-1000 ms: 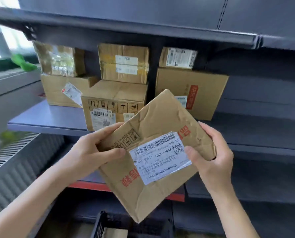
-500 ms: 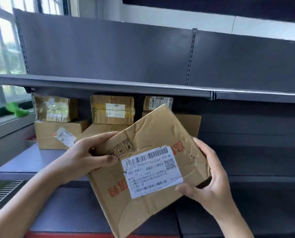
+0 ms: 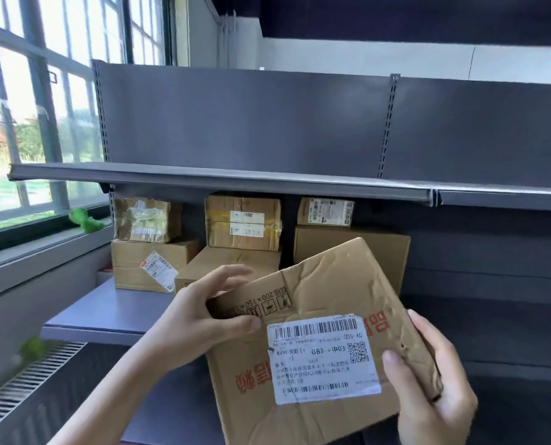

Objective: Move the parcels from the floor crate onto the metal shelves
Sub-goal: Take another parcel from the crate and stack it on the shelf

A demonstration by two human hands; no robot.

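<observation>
From the head camera, a flat, dented cardboard parcel [image 3: 319, 342] is held tilted in front of the metal shelves [image 3: 222, 179], below the bare upper shelf and near the stacked boxes [image 3: 242, 221] on the middle one. The left hand [image 3: 200, 319] pinches its upper-left edge, thumb on the face; the right hand [image 3: 435, 380] wraps the right edge, thumb beside the shipping label [image 3: 322, 358]. Each grip is closed on the parcel. The creased skin suggests it is light and soft, so holding it by opposite edges looks wisest.

Bright daylight from overexposed window [image 3: 27, 123] at left; blurred, warped edges.
</observation>
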